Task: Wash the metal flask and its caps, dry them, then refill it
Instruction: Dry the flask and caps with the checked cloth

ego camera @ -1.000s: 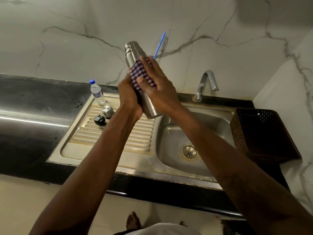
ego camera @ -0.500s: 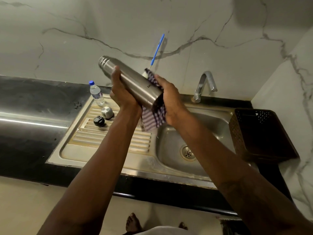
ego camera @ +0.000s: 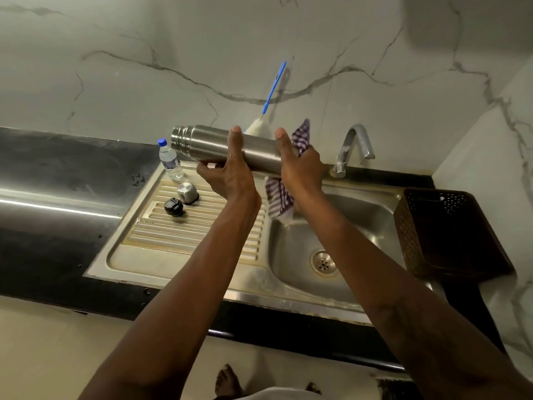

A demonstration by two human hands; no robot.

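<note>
The metal flask (ego camera: 207,142) lies almost level in the air above the drainboard, its open threaded mouth pointing left. My left hand (ego camera: 230,174) grips its middle from below, thumb up over the front. My right hand (ego camera: 300,166) holds a purple checked cloth (ego camera: 278,197) wrapped round the flask's base end; part of the cloth hangs down over the basin. On the ribbed drainboard (ego camera: 184,235) stand the steel cap (ego camera: 187,192) and the black inner cap (ego camera: 173,207), side by side.
A small plastic water bottle (ego camera: 170,160) with a blue lid stands at the drainboard's back corner. A blue-handled bottle brush (ego camera: 272,90) leans on the marble wall behind the flask. The tap (ego camera: 350,145), basin drain (ego camera: 323,262) and a dark perforated basket (ego camera: 444,232) are to the right.
The flask has swung from upright to nearly level, mouth to the left. The cloth has slid from the flask's middle down to its base end, in my right hand.
</note>
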